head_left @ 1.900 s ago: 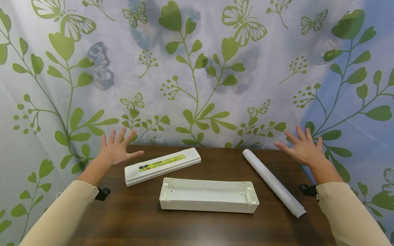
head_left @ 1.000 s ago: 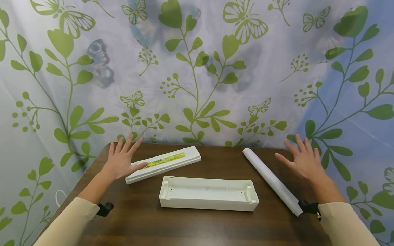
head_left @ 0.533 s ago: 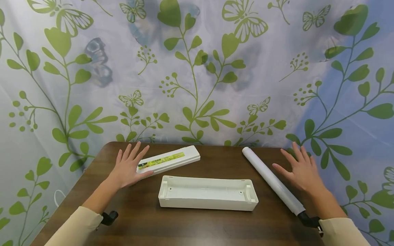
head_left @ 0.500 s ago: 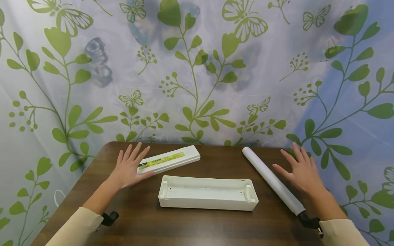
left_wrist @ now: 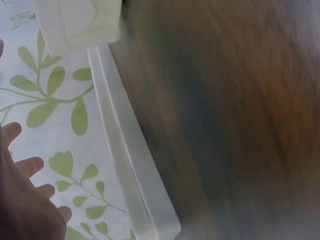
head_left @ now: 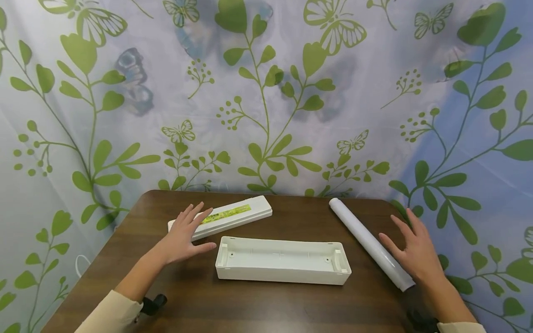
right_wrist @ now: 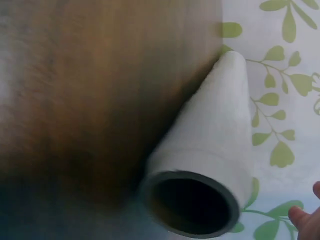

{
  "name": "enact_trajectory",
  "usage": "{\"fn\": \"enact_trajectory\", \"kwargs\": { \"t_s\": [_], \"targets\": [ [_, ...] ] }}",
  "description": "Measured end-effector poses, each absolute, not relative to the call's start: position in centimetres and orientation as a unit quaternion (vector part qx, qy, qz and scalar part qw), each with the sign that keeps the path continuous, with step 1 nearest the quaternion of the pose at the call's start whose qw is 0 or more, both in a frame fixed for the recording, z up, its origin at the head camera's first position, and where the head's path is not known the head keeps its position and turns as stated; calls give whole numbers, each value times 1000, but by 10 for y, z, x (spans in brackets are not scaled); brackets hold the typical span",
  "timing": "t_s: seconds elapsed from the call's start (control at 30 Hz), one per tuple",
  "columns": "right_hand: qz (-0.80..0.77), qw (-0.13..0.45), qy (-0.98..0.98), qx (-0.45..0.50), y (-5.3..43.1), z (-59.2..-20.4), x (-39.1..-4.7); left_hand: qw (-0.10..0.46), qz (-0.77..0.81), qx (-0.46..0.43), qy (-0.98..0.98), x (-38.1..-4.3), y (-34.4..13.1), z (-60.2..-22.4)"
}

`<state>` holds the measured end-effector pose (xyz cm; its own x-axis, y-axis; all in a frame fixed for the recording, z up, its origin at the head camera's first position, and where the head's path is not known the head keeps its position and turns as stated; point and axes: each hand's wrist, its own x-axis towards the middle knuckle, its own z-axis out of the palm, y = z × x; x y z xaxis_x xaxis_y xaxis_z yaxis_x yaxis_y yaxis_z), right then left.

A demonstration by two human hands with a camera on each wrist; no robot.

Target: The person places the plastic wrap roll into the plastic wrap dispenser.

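Note:
An open, long white box (head_left: 283, 275) lies across the middle of the table. Behind it to the left is its slim white lid (head_left: 237, 221), with a yellow-green label. My left hand (head_left: 181, 240) hovers with spread fingers in front of the lid's left end, covering part of it. To the right a roll of plastic wrap (head_left: 370, 243) lies slantwise; its hollow core faces the camera in the right wrist view. Just right of the roll, my right hand (head_left: 418, 252) hangs with its fingers apart, holding nothing. Only fingertips (left_wrist: 30, 166) show in the left wrist view.
The brown wooden table (head_left: 266, 307) ends at a curtain (head_left: 266, 115) printed with green leaves and butterflies. Black wrist cameras (head_left: 154, 304) sit on both wrists. A white cable loop (head_left: 81, 264) shows beyond the table's left edge.
Both hands have come down and nearer the body. The left hand has also moved right, across the lid towards the box. Box, lid and roll lie where they were.

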<state>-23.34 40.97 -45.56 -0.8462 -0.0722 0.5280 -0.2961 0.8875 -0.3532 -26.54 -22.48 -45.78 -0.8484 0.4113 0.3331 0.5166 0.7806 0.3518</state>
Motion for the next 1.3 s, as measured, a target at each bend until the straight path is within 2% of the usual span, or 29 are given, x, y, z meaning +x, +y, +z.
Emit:
{"fn": "enact_trajectory", "kwargs": {
  "t_s": [0.2,0.33,0.8,1.0,1.3],
  "targets": [
    [246,318,-908,114,405,-470,-228,86,-300,-266,-912,-254,-216,-465],
    [256,322,-905,113,405,-478,-224,64,-350,-276,-893,-245,-208,-468],
    [283,233,-929,57,408,-490,-213,-11,-462,-289,-838,-227,-193,-484],
    [277,206,-937,55,411,-488,-213,-20,-498,-281,-820,-225,-187,-488],
    [302,121,-944,52,417,-484,-216,-60,-565,-259,-781,-228,-185,-491]
  ]
}}
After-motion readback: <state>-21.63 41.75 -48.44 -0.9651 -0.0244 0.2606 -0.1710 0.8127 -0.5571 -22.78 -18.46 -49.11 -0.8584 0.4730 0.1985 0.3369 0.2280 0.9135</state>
